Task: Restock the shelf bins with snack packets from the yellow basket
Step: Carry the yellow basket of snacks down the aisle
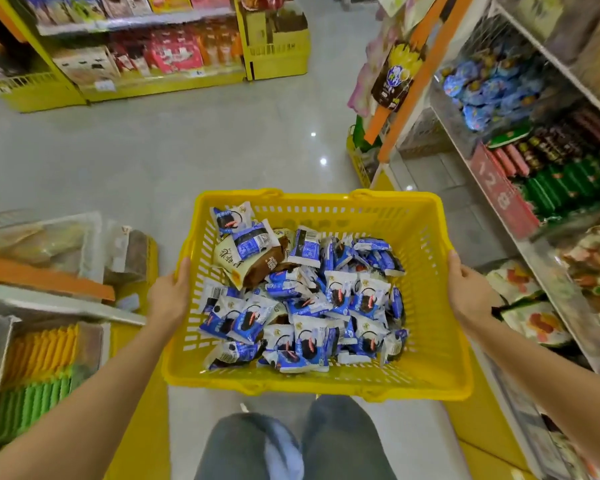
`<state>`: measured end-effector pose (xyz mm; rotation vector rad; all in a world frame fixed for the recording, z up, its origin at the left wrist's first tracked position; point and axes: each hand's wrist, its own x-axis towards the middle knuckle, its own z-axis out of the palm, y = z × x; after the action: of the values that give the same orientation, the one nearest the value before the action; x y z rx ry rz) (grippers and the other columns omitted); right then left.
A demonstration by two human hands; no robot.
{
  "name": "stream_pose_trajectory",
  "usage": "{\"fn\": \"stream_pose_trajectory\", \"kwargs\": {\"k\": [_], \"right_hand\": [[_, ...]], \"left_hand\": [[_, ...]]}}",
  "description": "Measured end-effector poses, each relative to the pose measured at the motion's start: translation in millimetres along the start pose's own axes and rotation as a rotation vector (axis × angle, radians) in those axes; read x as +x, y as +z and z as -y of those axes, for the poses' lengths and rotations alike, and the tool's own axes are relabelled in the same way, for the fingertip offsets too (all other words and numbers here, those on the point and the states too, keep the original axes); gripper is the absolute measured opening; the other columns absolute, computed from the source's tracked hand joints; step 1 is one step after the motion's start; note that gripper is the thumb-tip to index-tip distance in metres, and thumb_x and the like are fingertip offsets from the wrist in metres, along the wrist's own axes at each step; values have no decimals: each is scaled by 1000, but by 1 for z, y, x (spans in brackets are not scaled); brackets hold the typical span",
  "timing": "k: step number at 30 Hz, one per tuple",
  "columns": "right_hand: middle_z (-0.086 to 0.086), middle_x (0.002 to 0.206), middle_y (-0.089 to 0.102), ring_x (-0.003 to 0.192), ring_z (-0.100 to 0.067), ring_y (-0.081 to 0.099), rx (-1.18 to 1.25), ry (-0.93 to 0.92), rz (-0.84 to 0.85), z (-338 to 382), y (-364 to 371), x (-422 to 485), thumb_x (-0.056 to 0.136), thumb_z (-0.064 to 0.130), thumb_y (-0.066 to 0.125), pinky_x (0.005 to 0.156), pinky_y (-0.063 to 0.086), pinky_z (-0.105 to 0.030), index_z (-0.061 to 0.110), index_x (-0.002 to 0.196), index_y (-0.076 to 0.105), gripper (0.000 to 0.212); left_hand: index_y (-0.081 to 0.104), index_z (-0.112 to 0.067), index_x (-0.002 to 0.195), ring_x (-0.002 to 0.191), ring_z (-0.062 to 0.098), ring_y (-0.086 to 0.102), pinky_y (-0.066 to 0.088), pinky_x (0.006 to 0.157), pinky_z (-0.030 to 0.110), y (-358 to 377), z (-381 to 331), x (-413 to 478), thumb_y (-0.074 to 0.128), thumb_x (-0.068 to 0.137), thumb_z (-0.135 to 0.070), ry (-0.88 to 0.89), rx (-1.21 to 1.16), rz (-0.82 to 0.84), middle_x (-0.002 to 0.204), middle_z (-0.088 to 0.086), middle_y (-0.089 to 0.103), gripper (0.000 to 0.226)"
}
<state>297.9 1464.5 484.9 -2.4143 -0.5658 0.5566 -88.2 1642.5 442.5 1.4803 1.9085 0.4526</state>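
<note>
Now, left hand (168, 296): clamped on the left rim of the yellow basket (440, 341), about midway along that edge.
Right hand (468, 289): clamped on the right rim, opposite the left hand.
Yellow basket: carried between both hands, its near edge above the person's knees (291, 441).
Blue-and-white snack packets (312, 306): heaped loose across the basket's bottom, a few leaning on the far left corner.
Brown-and-cream packets (253, 261): near the left wall, partly under blue ones.
Right shelf bins (499, 84): blue packets in the upper bin; red, dark and green packets lower down.
Left shelf bins (39, 375): orange and green packets standing in rows.
Floor (187, 150): pale and glossy, between the shelves.
</note>
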Motion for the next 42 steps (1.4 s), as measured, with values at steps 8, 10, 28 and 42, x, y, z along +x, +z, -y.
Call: {"fn": "stream_pose_trajectory", "kwargs": {"k": [8,10,28,42], "right_hand": [[-24,83,62,71,-28,57,51,155,-142,47,59,15,95,58,27,73,44,-41,8,92,65,63],[-22,88,63,74,-27,53,63,222,-166,52,71,9,95,58,27,72,38,-38,7,89,64,63],[-25,75,57,70,-35,52,333,746,-465,-23,81,14,96,54,27,62,35,-37,-2,75,56,66],[0,59,44,61,-22,44,382,814,-536,-51,82,83,96,53,26,57,32,-31,27,61,41,47]], "left_hand": [[62,2,86,84,38,62,50,83,50,-4,-46,137,29,95,-56,97,66,186,86,23,64,67],[62,1,88,84,36,61,49,82,46,-3,-59,167,30,95,-54,153,97,241,86,21,64,64],[56,1,71,74,31,54,39,68,37,165,-246,234,32,96,-49,653,420,515,71,17,58,61],[56,-2,77,78,34,52,34,71,37,277,-323,252,31,98,-43,744,581,568,78,19,54,53]]}}
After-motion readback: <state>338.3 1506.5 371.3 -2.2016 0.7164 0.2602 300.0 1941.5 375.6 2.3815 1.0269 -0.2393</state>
